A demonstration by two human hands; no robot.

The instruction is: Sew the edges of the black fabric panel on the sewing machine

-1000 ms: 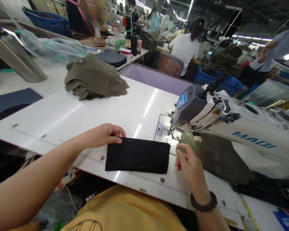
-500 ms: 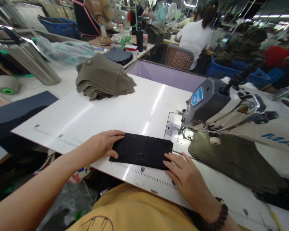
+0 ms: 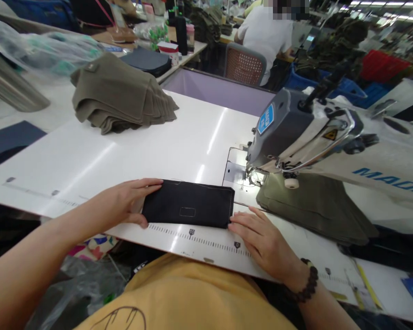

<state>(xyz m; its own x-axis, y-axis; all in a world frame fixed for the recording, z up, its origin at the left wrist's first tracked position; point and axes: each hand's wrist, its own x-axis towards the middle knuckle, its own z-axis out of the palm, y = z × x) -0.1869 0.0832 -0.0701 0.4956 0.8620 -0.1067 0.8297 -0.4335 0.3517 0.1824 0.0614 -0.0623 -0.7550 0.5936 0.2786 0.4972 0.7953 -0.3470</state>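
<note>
A folded black fabric piece (image 3: 189, 210) lies flat on the white table (image 3: 131, 151), along a printed ruler scale near the front edge. My left hand (image 3: 129, 201) cups its left end, fingers wrapped over the top and bottom edges. My right hand (image 3: 258, 233) rests flat with fingertips touching its lower right corner. Just right of the piece stands a grey sewing machine (image 3: 296, 133), with olive fabric (image 3: 313, 208) under its head.
A stack of olive fabric pieces (image 3: 119, 98) sits at the back left of the table. Dark blue cloth (image 3: 8, 140) lies at the far left. A person in white sits beyond on a chair (image 3: 244, 68). Blue crates (image 3: 344, 87) stand behind the machine.
The black piece has been folded narrower and slid toward the ruler scale. My right hand came down from beside it onto its right end; my left hand now cups the left end.
</note>
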